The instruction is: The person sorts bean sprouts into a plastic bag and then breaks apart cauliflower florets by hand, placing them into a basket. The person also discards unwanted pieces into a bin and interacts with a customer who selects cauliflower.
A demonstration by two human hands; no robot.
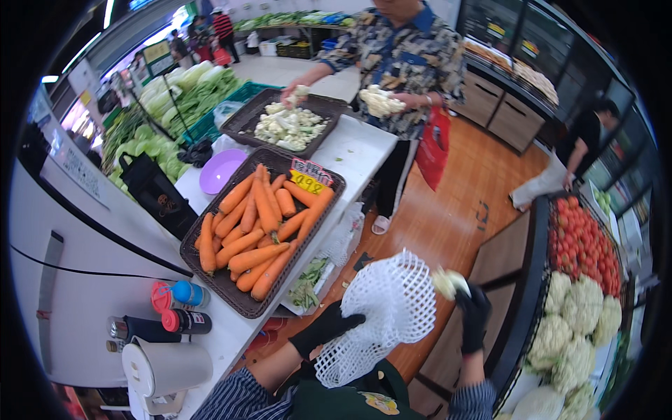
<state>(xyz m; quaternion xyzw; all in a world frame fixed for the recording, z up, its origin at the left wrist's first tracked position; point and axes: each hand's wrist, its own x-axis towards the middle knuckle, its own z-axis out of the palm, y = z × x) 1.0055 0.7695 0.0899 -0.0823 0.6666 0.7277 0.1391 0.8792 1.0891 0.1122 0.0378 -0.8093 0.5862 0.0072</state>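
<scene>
My left hand point(325, 328), in a black glove, grips white foam netting point(391, 299) in front of my dark green apron point(346, 394). The netting bulges upward, and whatever may be inside is hidden. Off to the right, my black-gloved right hand point(473, 315) pinches a small pale piece of cauliflower point(450, 283), slightly blurred and apart from the netting. Whole cauliflowers point(575, 325) sit on the display stand beyond that hand. Left of my left hand is a brown woven basket point(252, 310) of carrots point(257, 226) on the white counter point(362, 142).
Across the counter a person point(404, 68) holds cauliflower in one hand and reaches into a basket point(336, 123) of florets point(289, 126). Bottles point(186, 320) and a pitcher point(173, 362) stand at near left. Tomatoes point(583, 241) fill the right stand. A bin of scraps point(310, 289) sits below the counter.
</scene>
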